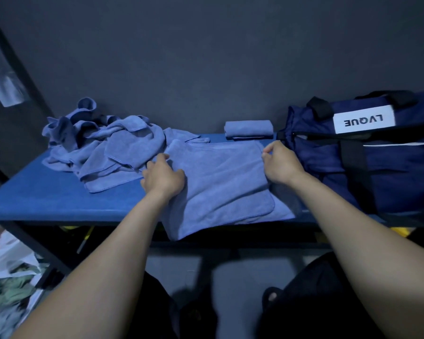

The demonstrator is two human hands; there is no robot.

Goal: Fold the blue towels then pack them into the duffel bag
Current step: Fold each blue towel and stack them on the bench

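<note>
A blue towel (pixel 220 182), folded over once, lies on the blue table (pixel 47 199) in front of me, its near edge hanging over the table's front. My left hand (pixel 162 176) grips the towel's left edge. My right hand (pixel 279 162) pinches its far right corner. A folded blue towel (pixel 249 129) sits at the back against the wall. A heap of unfolded blue towels (pixel 103 143) lies at the back left. The navy duffel bag (pixel 377 162) with a white label stands on the right end of the table, right beside my right hand.
A dark wall rises straight behind the table. Under and left of the table sit plastic bags and clothes (pixel 8 277). A dark table leg (pixel 34 248) slants down at the left. My legs and dark shoes show on the grey floor below.
</note>
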